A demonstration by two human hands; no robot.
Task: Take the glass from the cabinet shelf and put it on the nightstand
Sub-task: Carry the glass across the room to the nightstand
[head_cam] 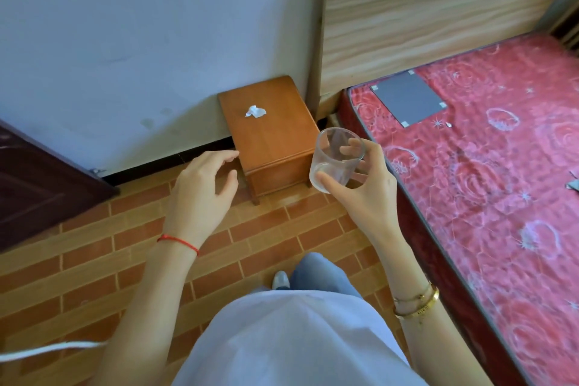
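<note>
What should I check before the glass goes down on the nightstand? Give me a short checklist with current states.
1. Grip: right hand wraps the glass, thumb in front, fingers behind. Ok.
2. Glass contents: looks empty, tilted slightly. Ok.
3. Nightstand top: crumpled paper lies toward the back; front part bare. Ok.
4. Left hand: open, holding nothing, near the nightstand's left edge. Ok.
5. Glass on the nightstand: not yet, held in the air. Not ok.
6. Top level and dry: cannot tell.

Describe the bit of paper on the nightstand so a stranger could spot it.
Find the red patterned mattress, then the small orange-brown wooden nightstand beside its headboard. On its top, toward the wall, lies a crumpled white paper scrap, the only item resting there.
</note>
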